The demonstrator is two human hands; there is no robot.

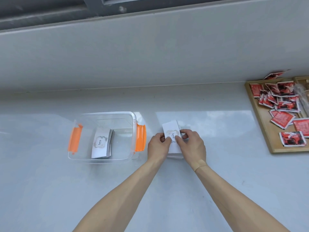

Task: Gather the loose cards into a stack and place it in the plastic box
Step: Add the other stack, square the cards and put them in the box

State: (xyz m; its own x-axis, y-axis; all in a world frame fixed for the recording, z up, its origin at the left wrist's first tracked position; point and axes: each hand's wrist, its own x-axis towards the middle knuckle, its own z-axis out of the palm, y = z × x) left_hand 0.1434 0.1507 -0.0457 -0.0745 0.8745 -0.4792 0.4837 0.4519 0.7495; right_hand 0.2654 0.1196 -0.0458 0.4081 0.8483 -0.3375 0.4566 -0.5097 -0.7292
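Two bare forearms are being stretched forward over a pale grey table [50, 190], nearest the lens. At far left, a clear plastic box [103, 160] with orange latches [74, 139] is being kept lidless on the table, and a stack of white cards [101, 143] marked "love." is lying inside it, leaning toward the box's right side. Just beside the box's right latch, the left hand [158, 146] is being closed on the left edge of a second card stack [172, 129], thumb on top. That stack is being rested on the table between both hands, its printed face upward. The right hand [192, 144] is being pinched onto the stack's right edge, fingers curled over the top card. A tan plaster [199, 164] is being worn at the right wrist. At far right, well apart, red-and-white packets [282, 119] are lying scattered on a wooden tray [267, 131].
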